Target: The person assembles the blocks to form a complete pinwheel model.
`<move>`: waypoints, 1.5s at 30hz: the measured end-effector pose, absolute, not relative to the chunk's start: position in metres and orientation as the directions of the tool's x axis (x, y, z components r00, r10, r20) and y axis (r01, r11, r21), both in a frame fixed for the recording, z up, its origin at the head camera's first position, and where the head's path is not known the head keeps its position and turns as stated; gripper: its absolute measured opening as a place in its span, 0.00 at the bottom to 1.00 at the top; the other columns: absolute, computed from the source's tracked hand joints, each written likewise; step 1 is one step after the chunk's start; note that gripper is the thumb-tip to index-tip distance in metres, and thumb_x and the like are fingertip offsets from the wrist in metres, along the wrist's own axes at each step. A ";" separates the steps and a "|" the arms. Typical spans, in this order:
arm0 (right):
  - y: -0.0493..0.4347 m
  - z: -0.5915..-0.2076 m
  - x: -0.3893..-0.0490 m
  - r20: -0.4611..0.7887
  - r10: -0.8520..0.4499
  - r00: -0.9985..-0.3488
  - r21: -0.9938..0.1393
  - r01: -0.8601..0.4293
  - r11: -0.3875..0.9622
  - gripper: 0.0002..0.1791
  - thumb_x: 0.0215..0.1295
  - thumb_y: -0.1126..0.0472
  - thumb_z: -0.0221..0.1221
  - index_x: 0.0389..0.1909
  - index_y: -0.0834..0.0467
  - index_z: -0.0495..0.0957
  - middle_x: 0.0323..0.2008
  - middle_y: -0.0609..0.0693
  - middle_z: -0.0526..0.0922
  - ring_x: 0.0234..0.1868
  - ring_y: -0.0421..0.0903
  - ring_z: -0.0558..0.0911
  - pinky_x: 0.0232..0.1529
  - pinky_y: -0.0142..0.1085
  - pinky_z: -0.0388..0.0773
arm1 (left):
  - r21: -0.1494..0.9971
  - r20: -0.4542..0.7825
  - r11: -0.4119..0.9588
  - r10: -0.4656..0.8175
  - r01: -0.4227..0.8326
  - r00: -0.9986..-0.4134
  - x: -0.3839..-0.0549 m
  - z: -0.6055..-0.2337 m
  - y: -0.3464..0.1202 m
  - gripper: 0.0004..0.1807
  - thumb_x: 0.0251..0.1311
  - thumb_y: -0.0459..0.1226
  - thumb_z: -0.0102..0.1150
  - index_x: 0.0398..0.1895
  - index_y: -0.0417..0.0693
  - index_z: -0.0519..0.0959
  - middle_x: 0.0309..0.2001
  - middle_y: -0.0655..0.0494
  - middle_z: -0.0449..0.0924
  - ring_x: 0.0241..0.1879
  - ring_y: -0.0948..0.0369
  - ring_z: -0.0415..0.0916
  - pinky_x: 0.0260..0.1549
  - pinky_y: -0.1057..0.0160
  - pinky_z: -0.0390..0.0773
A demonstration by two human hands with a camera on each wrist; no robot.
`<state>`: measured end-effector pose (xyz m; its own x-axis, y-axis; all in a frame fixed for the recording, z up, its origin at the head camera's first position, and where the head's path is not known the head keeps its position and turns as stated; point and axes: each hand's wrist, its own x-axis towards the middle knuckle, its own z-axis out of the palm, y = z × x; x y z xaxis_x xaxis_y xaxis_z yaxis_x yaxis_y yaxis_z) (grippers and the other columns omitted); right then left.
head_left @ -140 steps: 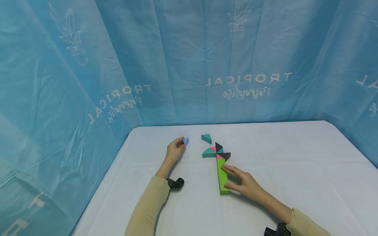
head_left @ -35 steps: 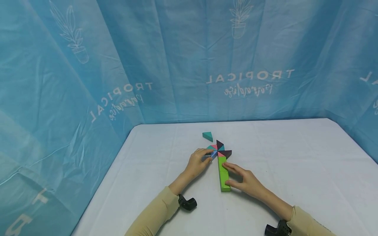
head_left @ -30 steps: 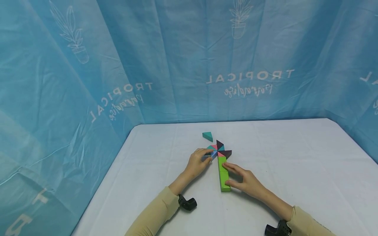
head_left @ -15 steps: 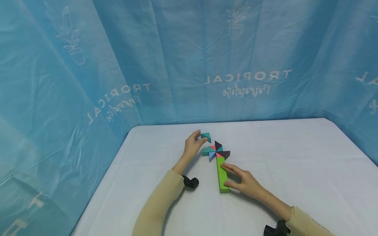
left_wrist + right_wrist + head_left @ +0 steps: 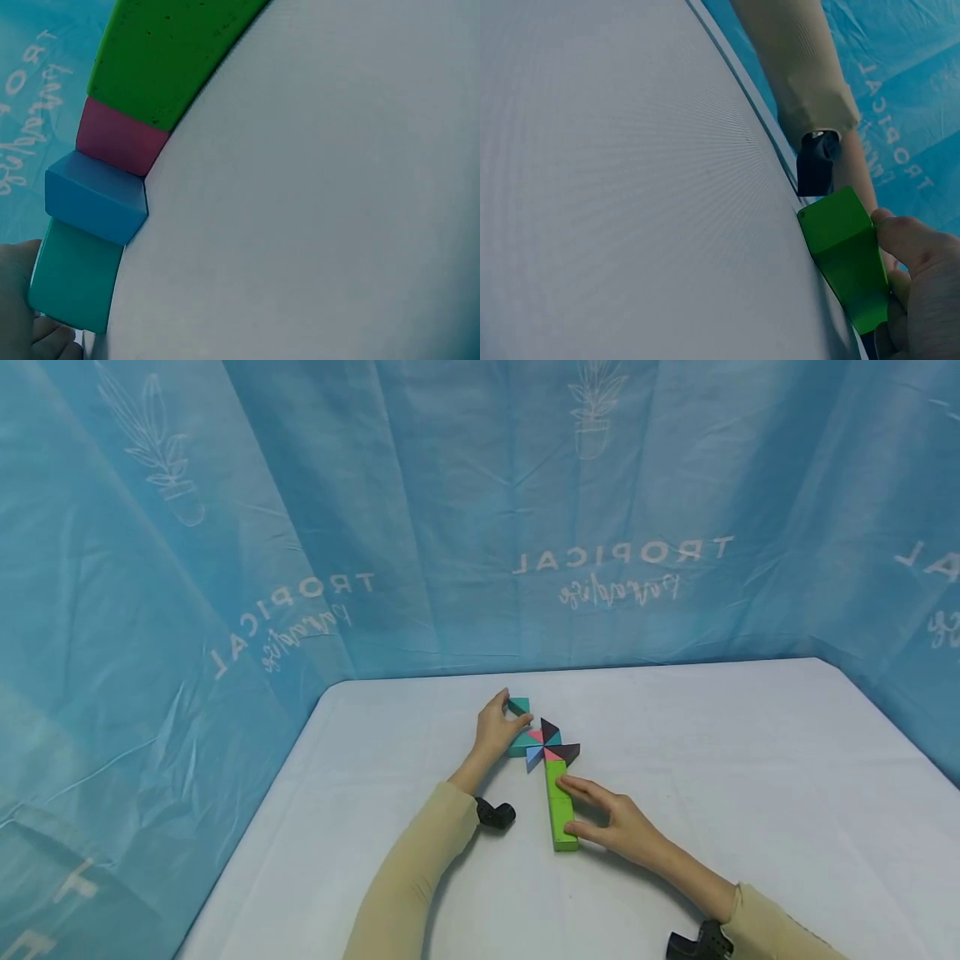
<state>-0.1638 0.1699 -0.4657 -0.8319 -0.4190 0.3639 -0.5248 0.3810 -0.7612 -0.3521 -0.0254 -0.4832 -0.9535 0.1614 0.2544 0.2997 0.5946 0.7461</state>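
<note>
My left hand (image 5: 497, 727) pinches a teal triangular block (image 5: 520, 703) between thumb and fingers, just behind a pinwheel of small triangular blocks. In that pinwheel are a blue triangle (image 5: 533, 757), a pink triangle (image 5: 552, 754), a black triangle (image 5: 567, 752) and another teal triangle (image 5: 521, 745). Two green blocks (image 5: 561, 810) lie end to end below it like a stem. My right hand (image 5: 618, 827) rests thumb and fingertips against their right side, fingers spread. In the left wrist view the pink, blue and teal blocks stand in a row beyond the green block (image 5: 169, 56).
All blocks lie on a white-covered table (image 5: 712, 760). Blue printed curtains (image 5: 465, 527) hang around its back and sides. A black wrist camera (image 5: 496, 815) sits on the left forearm, another black camera (image 5: 701, 941) on the right.
My left hand placed the blue triangle in the pinwheel, let it go, then reached back to the loose teal triangle and took hold of it. My right hand has stayed at the green blocks.
</note>
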 end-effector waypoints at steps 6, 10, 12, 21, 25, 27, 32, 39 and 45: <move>0.169 -0.466 -0.164 0.361 -0.433 -0.826 -0.761 -0.529 0.374 0.34 0.57 0.65 0.66 0.64 0.67 0.65 0.60 0.59 0.72 0.63 0.58 0.67 0.60 0.49 0.66 | 0.737 0.267 0.603 0.154 0.305 -0.951 -0.350 -0.485 -0.026 0.40 0.55 0.43 0.67 0.66 0.32 0.62 0.63 0.39 0.66 0.63 0.48 0.63 0.62 0.56 0.63; 0.169 -0.467 -0.164 0.365 -0.433 -0.824 -0.759 -0.533 0.374 0.34 0.57 0.65 0.66 0.64 0.67 0.65 0.60 0.59 0.72 0.63 0.58 0.67 0.61 0.46 0.67 | 0.728 0.282 0.606 0.164 0.322 -0.945 -0.351 -0.486 -0.028 0.38 0.56 0.42 0.66 0.65 0.32 0.63 0.62 0.38 0.68 0.62 0.48 0.65 0.62 0.55 0.64; 0.169 -0.466 -0.164 0.366 -0.433 -0.824 -0.758 -0.534 0.374 0.34 0.57 0.65 0.66 0.63 0.67 0.65 0.60 0.59 0.72 0.63 0.58 0.67 0.61 0.46 0.67 | 0.733 0.278 0.597 0.174 0.326 -0.945 -0.352 -0.487 -0.031 0.38 0.57 0.42 0.66 0.66 0.33 0.62 0.62 0.39 0.67 0.62 0.49 0.65 0.62 0.56 0.64; 0.172 -0.465 -0.164 0.372 -0.428 -0.824 -0.751 -0.538 0.384 0.34 0.57 0.65 0.66 0.64 0.68 0.65 0.60 0.59 0.72 0.62 0.57 0.68 0.60 0.48 0.67 | 0.715 0.254 0.609 0.231 0.344 -0.939 -0.351 -0.486 -0.055 0.37 0.58 0.42 0.64 0.67 0.35 0.63 0.63 0.41 0.67 0.65 0.49 0.60 0.64 0.54 0.60; 0.174 -0.464 -0.164 0.378 -0.426 -0.822 -0.747 -0.542 0.385 0.34 0.57 0.65 0.66 0.63 0.68 0.65 0.60 0.59 0.72 0.62 0.58 0.68 0.60 0.47 0.67 | 0.678 0.248 0.644 0.254 0.355 -0.935 -0.351 -0.486 -0.064 0.37 0.57 0.42 0.65 0.66 0.34 0.63 0.63 0.40 0.67 0.65 0.48 0.60 0.64 0.54 0.60; 0.174 -0.464 -0.164 0.379 -0.426 -0.822 -0.746 -0.544 0.385 0.34 0.57 0.65 0.66 0.63 0.68 0.65 0.60 0.59 0.72 0.62 0.58 0.68 0.61 0.45 0.67 | 0.650 0.244 0.669 0.266 0.361 -0.933 -0.352 -0.487 -0.067 0.37 0.57 0.42 0.65 0.65 0.33 0.63 0.63 0.40 0.67 0.64 0.47 0.61 0.64 0.54 0.60; 0.174 -0.465 -0.165 0.380 -0.426 -0.821 -0.751 -0.543 0.375 0.34 0.57 0.65 0.66 0.63 0.68 0.65 0.60 0.59 0.72 0.63 0.58 0.68 0.61 0.42 0.66 | 0.628 0.242 0.681 0.291 0.378 -0.926 -0.355 -0.487 -0.071 0.37 0.57 0.42 0.65 0.66 0.33 0.63 0.63 0.40 0.67 0.64 0.47 0.61 0.64 0.54 0.59; 0.173 -0.465 -0.164 0.397 -0.438 -0.807 -0.741 -0.563 0.365 0.34 0.57 0.66 0.65 0.63 0.69 0.65 0.59 0.61 0.73 0.62 0.60 0.68 0.61 0.37 0.66 | 0.651 0.254 0.632 0.340 0.420 -0.906 -0.360 -0.478 -0.067 0.29 0.61 0.38 0.60 0.65 0.38 0.67 0.62 0.44 0.69 0.64 0.50 0.62 0.63 0.55 0.61; 0.172 -0.472 -0.167 0.385 -0.436 -0.813 -0.755 -0.550 0.358 0.34 0.57 0.66 0.65 0.63 0.68 0.64 0.60 0.60 0.72 0.62 0.59 0.67 0.62 0.40 0.66 | 0.721 0.210 0.581 0.337 0.378 -0.918 -0.365 -0.476 -0.063 0.21 0.64 0.34 0.56 0.60 0.39 0.73 0.57 0.47 0.75 0.60 0.52 0.68 0.60 0.56 0.66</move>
<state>-0.1675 0.1716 -0.4717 -0.8131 -0.4364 0.3853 -0.5497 0.3576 -0.7549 -0.3648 -0.0629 -0.4757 -0.9179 0.3368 0.2098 0.3779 0.5807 0.7211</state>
